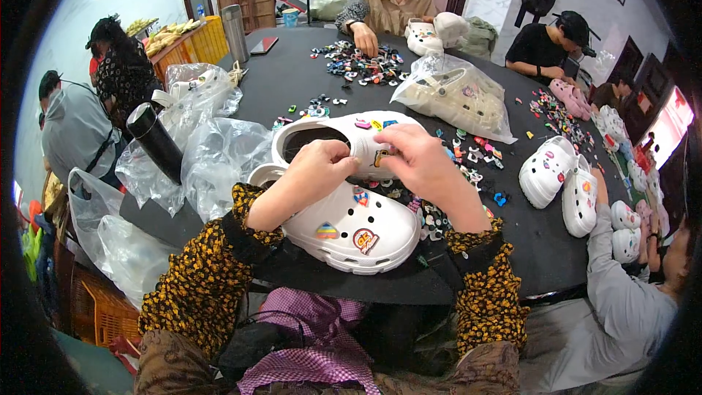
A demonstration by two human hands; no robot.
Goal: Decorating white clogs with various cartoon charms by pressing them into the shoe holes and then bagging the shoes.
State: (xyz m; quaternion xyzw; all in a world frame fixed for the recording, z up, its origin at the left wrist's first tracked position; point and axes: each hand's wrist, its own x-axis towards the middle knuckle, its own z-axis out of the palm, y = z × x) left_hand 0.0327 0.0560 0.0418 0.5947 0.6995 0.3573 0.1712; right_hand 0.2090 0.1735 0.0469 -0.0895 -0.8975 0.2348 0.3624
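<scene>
Two white foam clogs lie in front of me on the black table, one behind the other. The near clog has several colourful shoe charms on its toe, among them a rainbow one and a round orange-red one. My left hand is closed on the far clog by its opening, thumb and fingers bent together. On that clog's upper, my right hand pinches at a yellow-and-black charm. Its fingertips partly cover the holes there.
Loose charms are scattered right of the clogs, with a larger heap farther back. Bagged clogs stand beyond. Plastic bags and a black flask sit at left. Another white pair is at right, near a co-worker's grey sleeve.
</scene>
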